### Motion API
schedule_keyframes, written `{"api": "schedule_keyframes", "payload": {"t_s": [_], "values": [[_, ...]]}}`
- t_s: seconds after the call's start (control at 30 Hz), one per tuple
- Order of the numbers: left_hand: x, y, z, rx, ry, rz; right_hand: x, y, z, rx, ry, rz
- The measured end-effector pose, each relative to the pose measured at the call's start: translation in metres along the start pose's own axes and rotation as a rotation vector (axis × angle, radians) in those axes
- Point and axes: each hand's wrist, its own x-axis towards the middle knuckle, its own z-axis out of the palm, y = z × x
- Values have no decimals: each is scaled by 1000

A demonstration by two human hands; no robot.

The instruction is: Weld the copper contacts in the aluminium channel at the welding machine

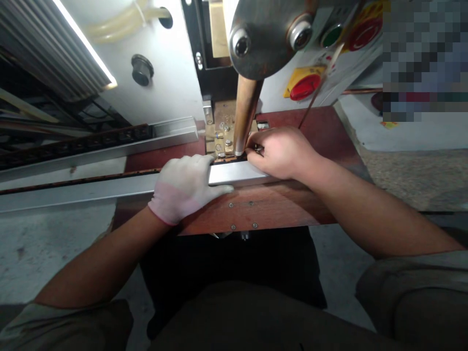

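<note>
Currently, white-gloved left hand (185,184) clasps long, smooth, straight-edged silvery bar (234,173).

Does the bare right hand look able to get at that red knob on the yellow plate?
Probably yes: the red knob looks close beyond the right hand, with only a thin strip passing beside it. That hand is by the metal post's foot.

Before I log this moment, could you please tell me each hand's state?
Left hand: closed, holding the long metal bar.
Right hand: closed; what it holds, if anything, cannot be told.
</note>
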Motion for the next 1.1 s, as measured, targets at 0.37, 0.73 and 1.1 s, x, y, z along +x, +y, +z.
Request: {"api": "schedule_keyframes", "payload": {"t_s": [0.37,0.73,1.1], "values": [[-1,7,-9,41,-46,-37,-22,-19,-13,-276,101,-138],[-2,12,-16,9,-37,-61,-56,-36,-10,-272,368,-290],[-3,10,-14,-8,-35,-48,-70,-15,-42,85,985,-65]]}}
